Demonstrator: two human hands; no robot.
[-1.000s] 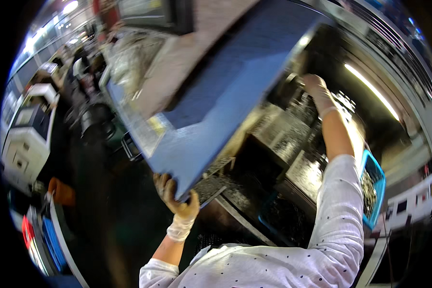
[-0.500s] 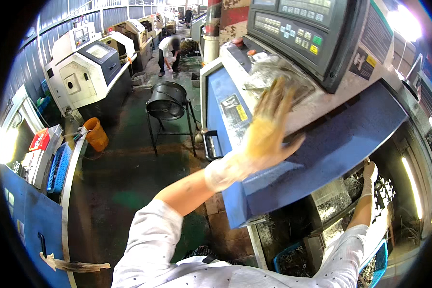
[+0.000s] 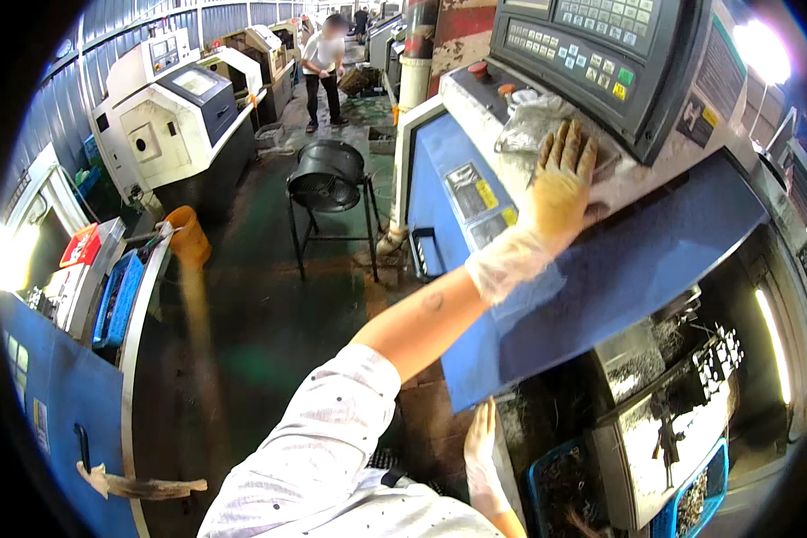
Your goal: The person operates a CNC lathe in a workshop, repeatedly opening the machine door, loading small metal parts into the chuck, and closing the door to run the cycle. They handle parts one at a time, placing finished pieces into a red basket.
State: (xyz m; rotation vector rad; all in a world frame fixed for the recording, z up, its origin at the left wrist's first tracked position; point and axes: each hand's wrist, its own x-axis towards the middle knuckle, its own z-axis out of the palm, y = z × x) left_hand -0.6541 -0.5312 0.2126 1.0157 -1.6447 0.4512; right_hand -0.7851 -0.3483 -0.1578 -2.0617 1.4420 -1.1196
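Note:
My left hand (image 3: 560,184), in a stained, thin see-through glove, lies flat with fingers stretched out over the top edge of a blue machine door (image 3: 601,291). Its fingertips reach a crumpled clear plastic bag (image 3: 536,125) on the ledge below the control panel (image 3: 569,56). Lower down, my right hand (image 3: 481,444), gloved too, points its straight fingers up at the door's lower left corner. Those fingers seem to hold nothing; its thumb is hidden. Metal chips cling inside the machine's work space (image 3: 637,359).
Two blue baskets (image 3: 538,480) with metal chips sit under the machine. A black drum fan (image 3: 325,175) on legs stands in the aisle, with an orange bucket (image 3: 188,238) to its left. Further back, a person (image 3: 325,67) stands beside other machines (image 3: 175,117).
My right hand has come out of the machine's interior, leftward to the door's lower corner. My left hand has shifted right and up along the door. The person behind has straightened up.

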